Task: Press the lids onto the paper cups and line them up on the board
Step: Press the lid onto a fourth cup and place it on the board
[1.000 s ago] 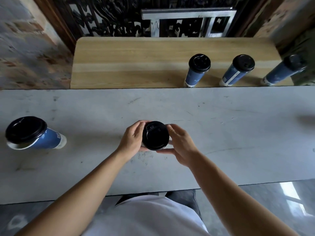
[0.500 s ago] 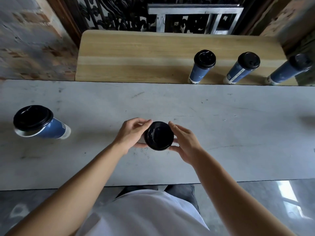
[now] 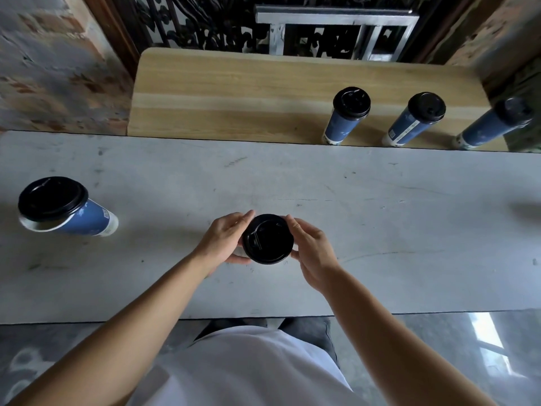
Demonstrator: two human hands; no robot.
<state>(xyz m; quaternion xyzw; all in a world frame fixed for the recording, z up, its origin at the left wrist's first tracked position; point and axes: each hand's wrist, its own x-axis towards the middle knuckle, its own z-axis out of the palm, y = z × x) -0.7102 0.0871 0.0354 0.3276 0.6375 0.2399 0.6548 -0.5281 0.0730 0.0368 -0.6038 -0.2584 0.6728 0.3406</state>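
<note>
A black lid (image 3: 268, 238) sits on a paper cup on the grey counter (image 3: 380, 230), straight in front of me; the cup's body is hidden beneath it. My left hand (image 3: 224, 240) and my right hand (image 3: 314, 253) hold the lid's rim from either side, thumbs toward me. Three blue cups with black lids stand in a row on the wooden board (image 3: 234, 92): one (image 3: 347, 115), another (image 3: 415, 120), and a third (image 3: 494, 124) at the board's right end. A further blue cup (image 3: 67, 209) stands at the counter's left, its lid sitting loose and crooked.
Brick walls (image 3: 44, 68) flank the board on both sides. Behind it are a dark ornate grille and a metal frame (image 3: 336, 22). The counter's near edge runs just in front of my body.
The view has tilted slightly, so everything sits a little lower in frame. Both hands stay on the lid, and their fingers have shifted a little around its rim.
</note>
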